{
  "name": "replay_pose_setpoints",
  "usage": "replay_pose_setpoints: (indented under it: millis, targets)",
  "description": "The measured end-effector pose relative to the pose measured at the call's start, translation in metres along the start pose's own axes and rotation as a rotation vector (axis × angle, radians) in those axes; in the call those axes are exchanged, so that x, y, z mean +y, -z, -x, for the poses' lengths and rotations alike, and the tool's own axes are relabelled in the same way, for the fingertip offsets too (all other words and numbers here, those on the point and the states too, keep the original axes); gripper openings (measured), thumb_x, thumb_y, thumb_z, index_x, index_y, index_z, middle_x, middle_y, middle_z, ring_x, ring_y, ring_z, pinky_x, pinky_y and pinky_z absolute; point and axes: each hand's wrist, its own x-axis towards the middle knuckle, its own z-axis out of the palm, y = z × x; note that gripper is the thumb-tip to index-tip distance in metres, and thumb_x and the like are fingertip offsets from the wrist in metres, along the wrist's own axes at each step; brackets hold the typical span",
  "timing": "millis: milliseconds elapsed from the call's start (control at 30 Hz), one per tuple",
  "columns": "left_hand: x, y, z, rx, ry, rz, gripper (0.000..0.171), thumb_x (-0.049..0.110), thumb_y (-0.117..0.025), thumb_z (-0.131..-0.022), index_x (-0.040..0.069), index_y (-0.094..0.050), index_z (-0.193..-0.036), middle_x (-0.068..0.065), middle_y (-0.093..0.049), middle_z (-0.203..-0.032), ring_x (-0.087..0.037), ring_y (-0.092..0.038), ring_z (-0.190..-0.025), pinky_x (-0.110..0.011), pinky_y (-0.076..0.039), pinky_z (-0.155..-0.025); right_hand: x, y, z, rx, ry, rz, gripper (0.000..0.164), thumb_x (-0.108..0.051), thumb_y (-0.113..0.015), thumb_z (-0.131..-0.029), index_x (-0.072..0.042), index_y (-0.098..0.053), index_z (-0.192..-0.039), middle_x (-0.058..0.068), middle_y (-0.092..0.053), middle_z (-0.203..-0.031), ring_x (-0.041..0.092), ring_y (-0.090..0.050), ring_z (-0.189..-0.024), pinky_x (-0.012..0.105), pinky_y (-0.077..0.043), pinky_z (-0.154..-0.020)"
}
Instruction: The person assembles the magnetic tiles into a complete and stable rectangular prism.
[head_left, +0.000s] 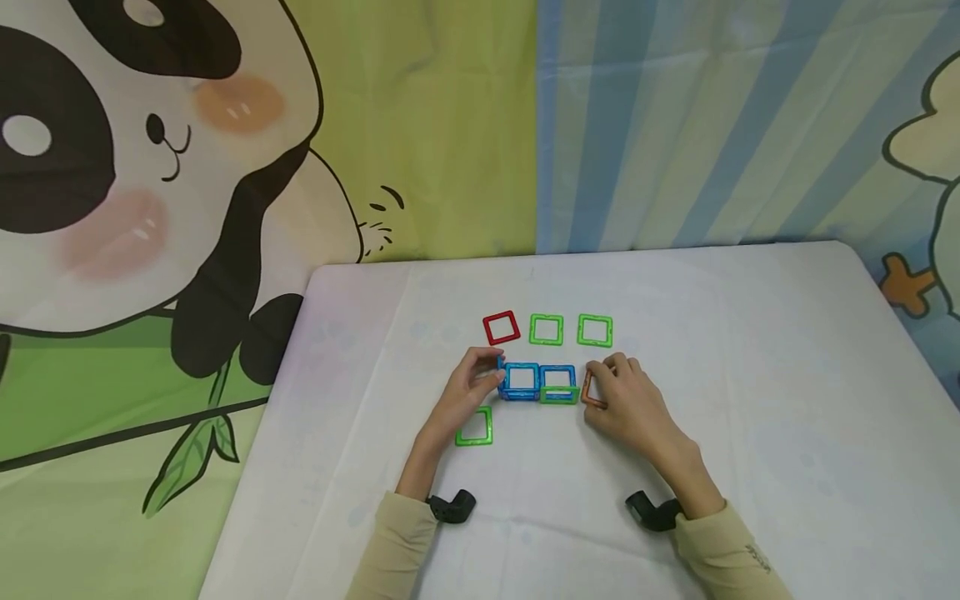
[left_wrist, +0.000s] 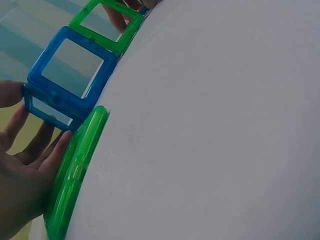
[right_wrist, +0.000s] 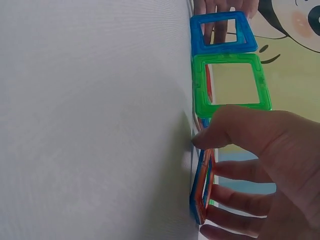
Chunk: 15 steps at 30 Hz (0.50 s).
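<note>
Near the table's middle stands a joined row of magnetic tiles: blue square frames (head_left: pixel 522 394) at the left and a green square tile (head_left: pixel 559 401) upright on the front right. My left hand (head_left: pixel 465 392) holds the blue tile (left_wrist: pixel 50 111) at the row's left end between thumb and fingers. At the other end my right hand (head_left: pixel 633 404) pinches an orange tile (head_left: pixel 587 388), tilted beside the row. In the right wrist view that orange tile (right_wrist: pixel 199 195) shows nearly edge-on with a blue edge along it; the fingers partly hide it.
Behind the row lie a red square tile (head_left: pixel 501 327) and two green ones, the middle one (head_left: pixel 546 329) and the right one (head_left: pixel 595 331). Another green tile (head_left: pixel 474 427) lies by my left wrist. A white cloth covers the table (head_left: pixel 787 400), with a printed curtain (head_left: pixel 450 125) behind.
</note>
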Motion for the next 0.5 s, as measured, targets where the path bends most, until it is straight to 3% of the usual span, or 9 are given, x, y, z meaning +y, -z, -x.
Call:
replay_pose_setpoints:
  millis: [500]
  targets:
    - [-0.0016,0.0015,-0.001,-0.007,-0.001,0.005,0.039,0.027,-0.061,-0.104,0.02,-0.052,-0.141,-0.005,-0.057,-0.145,-0.021,-0.052,-0.138,-0.042,-0.046,-0.115,-0.0008,-0.0026,-0.0033,-0.002,0.014,-0.002,0.053,-0.011,-0.079,-0.074,0.002,-0.066,-0.123,0.021,-0.057,-0.11,0.033,-0.052,-0.091,0.044,-0.047,-0.072]
